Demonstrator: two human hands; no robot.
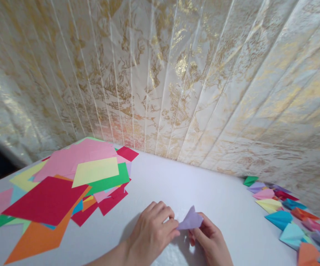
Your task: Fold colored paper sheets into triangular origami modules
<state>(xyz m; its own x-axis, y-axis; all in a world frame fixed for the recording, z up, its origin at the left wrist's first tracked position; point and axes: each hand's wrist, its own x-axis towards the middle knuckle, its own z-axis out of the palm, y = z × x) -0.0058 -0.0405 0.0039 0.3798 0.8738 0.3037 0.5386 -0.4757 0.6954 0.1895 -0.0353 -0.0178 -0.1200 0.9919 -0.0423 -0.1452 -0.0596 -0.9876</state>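
A small folded piece of lavender paper is held between my two hands, a little above the white table. My left hand pinches its left tip between thumb and fingers. On the other side, my right hand grips the paper's right edge with thumb and forefinger. One pointed flap stands up at the top of the paper. The undersides of the fingers and the lower folds are partly hidden.
Loose coloured paper sheets lie in an overlapping heap on the left of the white table. Folded paper pieces in several colours line the right side. A gold-patterned curtain hangs along the table's back edge.
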